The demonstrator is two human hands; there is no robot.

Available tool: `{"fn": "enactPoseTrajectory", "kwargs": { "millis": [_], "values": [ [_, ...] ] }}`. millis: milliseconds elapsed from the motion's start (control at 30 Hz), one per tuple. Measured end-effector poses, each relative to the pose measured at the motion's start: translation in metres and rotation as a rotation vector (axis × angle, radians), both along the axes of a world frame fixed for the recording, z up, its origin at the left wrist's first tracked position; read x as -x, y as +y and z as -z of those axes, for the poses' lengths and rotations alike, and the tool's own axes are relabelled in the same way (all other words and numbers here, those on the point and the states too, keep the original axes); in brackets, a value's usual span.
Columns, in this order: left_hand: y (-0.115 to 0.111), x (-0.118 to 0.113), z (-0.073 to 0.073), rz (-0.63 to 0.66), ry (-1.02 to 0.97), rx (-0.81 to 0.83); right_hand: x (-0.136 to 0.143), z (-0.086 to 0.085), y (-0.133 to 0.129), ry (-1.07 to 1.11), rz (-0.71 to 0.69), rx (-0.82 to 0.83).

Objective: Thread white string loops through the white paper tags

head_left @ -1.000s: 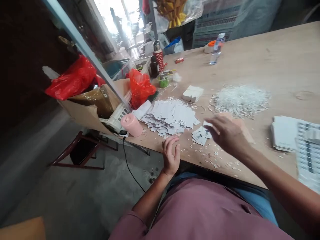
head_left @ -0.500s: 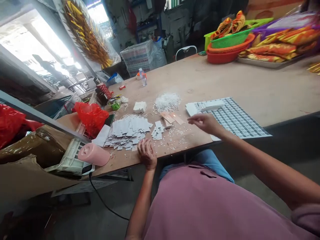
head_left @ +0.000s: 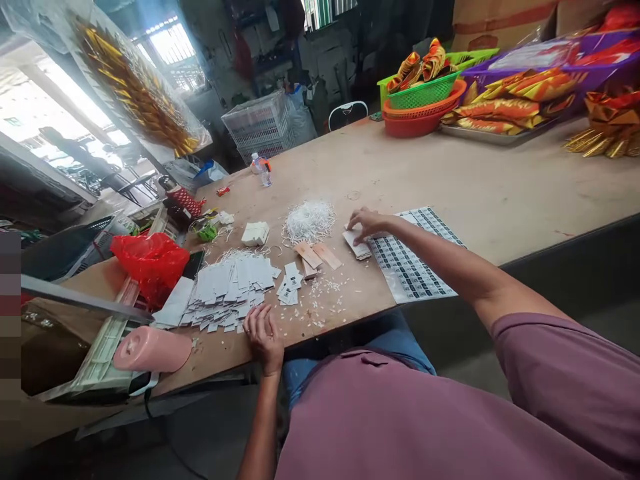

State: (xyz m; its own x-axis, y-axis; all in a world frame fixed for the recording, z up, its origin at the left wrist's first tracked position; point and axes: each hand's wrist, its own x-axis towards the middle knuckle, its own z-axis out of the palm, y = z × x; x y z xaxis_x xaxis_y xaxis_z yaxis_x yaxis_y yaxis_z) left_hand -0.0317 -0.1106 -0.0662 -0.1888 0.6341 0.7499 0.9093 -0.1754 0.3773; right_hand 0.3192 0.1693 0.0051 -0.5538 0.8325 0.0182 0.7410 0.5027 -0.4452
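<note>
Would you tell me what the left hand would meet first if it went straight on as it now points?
Most likely the left hand would meet the pile of white cards; whether its fingertips touch it is unclear.

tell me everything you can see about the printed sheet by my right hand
The printed sheet is white, with rows of small dark blocks too small to read, and looks like thin paper or film. It lies flat on the table, its near edge close to the table's front edge. A stack of white cards sits at its left, under your right hand. Your forearm crosses above it, hiding part; whether they touch is unclear.
</note>
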Motion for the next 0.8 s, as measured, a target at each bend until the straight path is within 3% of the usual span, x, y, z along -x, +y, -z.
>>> {"fn": "enactPoseTrajectory", "kwargs": {
  "millis": [133,333,467,567,667,800],
  "values": [
    [0.024,-0.02,-0.023,0.08,-0.066,0.016,-0.004,0.016,0.01,0.054,-0.054,-0.027],
    [0.08,-0.082,-0.056,0.406,-0.217,0.222,-0.014,0.027,0.013,0.2,0.045,-0.116],
    [0.118,-0.116,-0.064,0.538,-0.561,0.426,-0.003,0.012,-0.009,0.412,0.061,-0.122],
    [0.136,-0.127,-0.065,0.673,-0.956,0.712,0.028,0.001,-0.028,0.561,-0.141,0.047],
    [0.135,-0.12,-0.064,0.595,-1.3,0.847,0.071,0.004,-0.026,0.589,-0.249,0.131],
    [0.113,-0.092,-0.063,0.402,-1.476,0.697,0.126,0.025,0.008,0.377,-0.355,-0.042]
  ]
}}
